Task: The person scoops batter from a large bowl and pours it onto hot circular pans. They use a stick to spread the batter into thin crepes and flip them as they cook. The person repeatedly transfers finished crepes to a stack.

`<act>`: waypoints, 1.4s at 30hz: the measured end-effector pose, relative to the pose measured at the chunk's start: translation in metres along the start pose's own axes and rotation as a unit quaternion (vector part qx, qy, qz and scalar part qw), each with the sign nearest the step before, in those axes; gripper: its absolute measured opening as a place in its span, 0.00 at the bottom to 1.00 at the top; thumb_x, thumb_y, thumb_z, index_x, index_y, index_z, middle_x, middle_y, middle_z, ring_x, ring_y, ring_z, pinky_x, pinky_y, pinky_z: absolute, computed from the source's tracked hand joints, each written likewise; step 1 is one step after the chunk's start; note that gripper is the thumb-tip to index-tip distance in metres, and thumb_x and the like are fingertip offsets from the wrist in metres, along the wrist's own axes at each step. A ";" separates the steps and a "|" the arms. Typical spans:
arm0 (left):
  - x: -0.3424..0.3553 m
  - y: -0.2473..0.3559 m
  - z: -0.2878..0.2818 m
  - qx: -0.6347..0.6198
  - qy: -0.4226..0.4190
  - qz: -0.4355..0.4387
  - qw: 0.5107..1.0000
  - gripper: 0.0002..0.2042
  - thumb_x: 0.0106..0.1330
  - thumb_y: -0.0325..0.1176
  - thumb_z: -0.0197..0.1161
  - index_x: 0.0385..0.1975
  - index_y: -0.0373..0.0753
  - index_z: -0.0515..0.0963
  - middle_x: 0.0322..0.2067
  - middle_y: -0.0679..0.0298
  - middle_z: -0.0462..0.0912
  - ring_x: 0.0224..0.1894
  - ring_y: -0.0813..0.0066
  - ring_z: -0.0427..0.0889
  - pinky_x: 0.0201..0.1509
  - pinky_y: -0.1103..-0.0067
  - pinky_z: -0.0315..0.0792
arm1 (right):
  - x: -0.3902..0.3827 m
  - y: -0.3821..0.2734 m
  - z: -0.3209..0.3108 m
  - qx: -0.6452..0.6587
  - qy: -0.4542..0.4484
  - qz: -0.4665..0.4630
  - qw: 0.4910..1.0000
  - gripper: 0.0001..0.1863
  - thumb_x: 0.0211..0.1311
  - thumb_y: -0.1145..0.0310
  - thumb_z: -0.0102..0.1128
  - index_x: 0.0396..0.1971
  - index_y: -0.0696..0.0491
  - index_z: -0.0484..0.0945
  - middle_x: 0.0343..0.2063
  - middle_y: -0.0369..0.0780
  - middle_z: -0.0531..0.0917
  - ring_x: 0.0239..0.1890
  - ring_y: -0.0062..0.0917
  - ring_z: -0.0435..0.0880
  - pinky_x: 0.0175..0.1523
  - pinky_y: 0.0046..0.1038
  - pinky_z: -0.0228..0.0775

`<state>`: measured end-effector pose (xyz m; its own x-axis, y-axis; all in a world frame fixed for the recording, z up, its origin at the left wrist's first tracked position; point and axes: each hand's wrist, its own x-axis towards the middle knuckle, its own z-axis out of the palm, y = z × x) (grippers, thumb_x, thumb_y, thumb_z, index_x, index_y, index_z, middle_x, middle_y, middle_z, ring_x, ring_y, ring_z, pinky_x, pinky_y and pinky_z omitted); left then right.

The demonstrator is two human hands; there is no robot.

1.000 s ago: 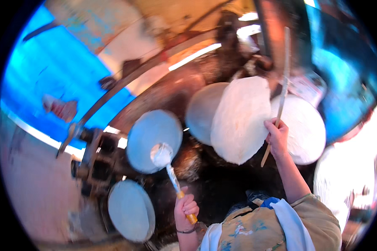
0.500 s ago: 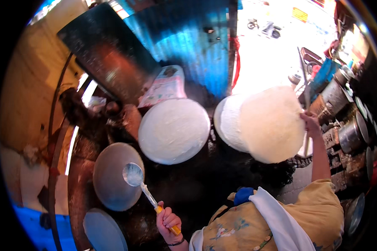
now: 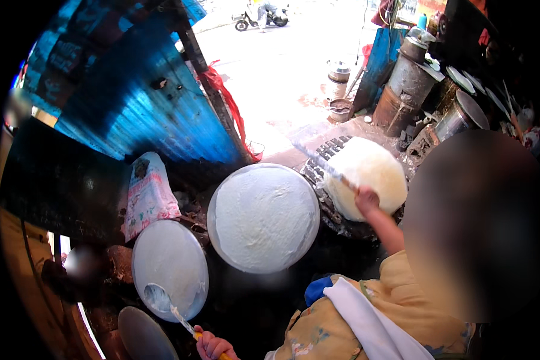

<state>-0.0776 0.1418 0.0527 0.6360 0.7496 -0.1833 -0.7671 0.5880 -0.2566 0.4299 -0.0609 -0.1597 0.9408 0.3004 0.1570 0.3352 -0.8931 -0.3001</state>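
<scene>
My left hand [image 3: 213, 345] is closed round the yellow handle of a ladle [image 3: 157, 296]. The ladle's bowl is over a round pan [image 3: 174, 249] with a whitish surface; I cannot tell whether it touches. At the far right, my right hand [image 3: 367, 198] grips a long thin tool like a spatula [image 3: 327, 167], motion-blurred at its far end. Under that hand lies a large round pale flatbread [image 3: 375, 165]. Between the hands sits a wide round pan [image 3: 313, 210] covered by a white, slightly lumpy layer [image 3: 261, 219].
A grey round pan [image 3: 141, 336] stands at the lower left, a printed sack [image 3: 153, 195] behind the pans. Black pierced blocks [image 3: 324, 147] lie by the flatbread. Blue corrugated sheet [image 3: 144, 96] rises at the left, metal drums [image 3: 411, 84] at the right. A blurred patch hides the right side.
The view has turned right. The flatbread my right hand held up now lies flat at the far right. The ladle has moved from one pan to the neighbouring pan beside the sack.
</scene>
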 end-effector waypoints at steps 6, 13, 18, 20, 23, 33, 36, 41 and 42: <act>-0.008 -0.009 -0.012 -0.015 -0.018 0.065 0.998 0.14 0.69 0.29 0.46 0.51 0.30 0.63 0.19 0.70 0.63 0.13 0.86 0.61 0.13 0.89 0.61 | -0.035 -0.003 0.055 0.081 -0.012 -0.015 0.996 0.10 0.49 0.64 0.59 0.20 0.56 0.76 0.22 0.49 0.79 0.28 0.46 0.78 0.35 0.42 0.70; -0.056 -0.015 -0.025 -0.045 -0.060 0.170 0.983 0.17 0.69 0.27 0.41 0.55 0.27 0.59 0.17 0.71 0.60 0.11 0.91 0.62 0.15 0.90 0.62 | -0.023 -0.066 0.019 0.282 -0.086 -0.043 0.954 0.12 0.50 0.64 0.68 0.24 0.58 0.78 0.17 0.39 0.77 0.22 0.21 0.74 0.30 0.25 0.67; -0.169 -0.024 -0.073 -0.028 -0.099 0.272 0.957 0.17 0.70 0.27 0.43 0.58 0.37 0.62 0.18 0.71 0.63 0.13 0.92 0.62 0.13 0.93 0.61 | -0.036 -0.168 0.032 0.497 -0.205 -0.194 0.821 0.05 0.59 0.72 0.60 0.28 0.59 0.80 0.20 0.30 0.75 0.25 0.12 0.71 0.30 0.17 0.63; -0.223 -0.037 -0.092 -0.012 -0.084 0.344 0.935 0.14 0.70 0.27 0.44 0.54 0.39 0.66 0.18 0.72 0.63 0.13 0.91 0.60 0.14 0.91 0.60 | -0.078 -0.218 0.028 0.489 -0.346 -0.234 0.766 0.08 0.60 0.68 0.60 0.23 0.55 0.78 0.15 0.28 0.72 0.17 0.09 0.67 0.21 0.15 0.56; -0.277 -0.067 -0.129 -0.018 -0.003 0.503 0.864 0.11 0.71 0.31 0.46 0.49 0.40 0.69 0.17 0.72 0.61 0.14 0.90 0.60 0.15 0.91 0.60 | -0.159 -0.281 0.006 0.363 -0.480 -0.275 0.750 0.17 0.60 0.60 0.60 0.14 0.48 0.71 0.05 0.24 0.58 0.05 0.09 0.50 0.10 0.19 0.36; -0.481 -0.142 -0.387 -0.181 0.306 0.684 0.637 0.07 0.64 0.31 0.54 0.28 0.38 0.65 0.17 0.66 0.69 0.15 0.79 0.70 0.16 0.84 0.66 | -0.422 -0.234 -0.057 0.098 -0.745 -0.511 0.417 0.25 0.52 0.83 0.54 0.54 0.62 0.70 0.44 0.38 0.79 0.40 0.17 0.77 0.48 0.18 0.68; -0.483 -0.136 -0.436 0.056 0.717 0.435 0.542 0.07 0.60 0.28 0.54 0.33 0.34 0.65 0.23 0.54 0.76 0.23 0.65 0.79 0.22 0.74 0.72 | -0.447 -0.228 -0.075 0.046 -0.763 -0.523 0.377 0.27 0.52 0.83 0.52 0.56 0.61 0.68 0.44 0.37 0.79 0.39 0.17 0.77 0.47 0.18 0.68; -0.463 -0.156 -0.389 0.240 0.744 0.263 0.565 0.14 0.54 0.20 0.51 0.41 0.27 0.61 0.28 0.44 0.77 0.23 0.60 0.80 0.23 0.70 0.74 | -0.481 -0.229 -0.104 -0.046 -0.708 -0.623 0.329 0.25 0.56 0.80 0.52 0.57 0.56 0.69 0.37 0.31 0.79 0.29 0.10 0.72 0.33 0.13 0.64; -0.453 -0.165 -0.401 0.244 0.743 0.282 0.556 0.14 0.54 0.21 0.51 0.41 0.28 0.62 0.27 0.45 0.77 0.23 0.60 0.80 0.23 0.70 0.74 | -0.490 -0.229 -0.106 -0.104 -0.693 -0.639 0.317 0.25 0.57 0.78 0.52 0.57 0.55 0.69 0.32 0.29 0.78 0.27 0.11 0.70 0.33 0.14 0.64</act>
<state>-0.2050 -0.4167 -0.2019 -0.6264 -0.0090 -0.7795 -0.5819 0.6707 0.4599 -0.1129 -0.0394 -0.0679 -0.7906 0.1905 -0.5820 0.6116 0.2947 -0.7343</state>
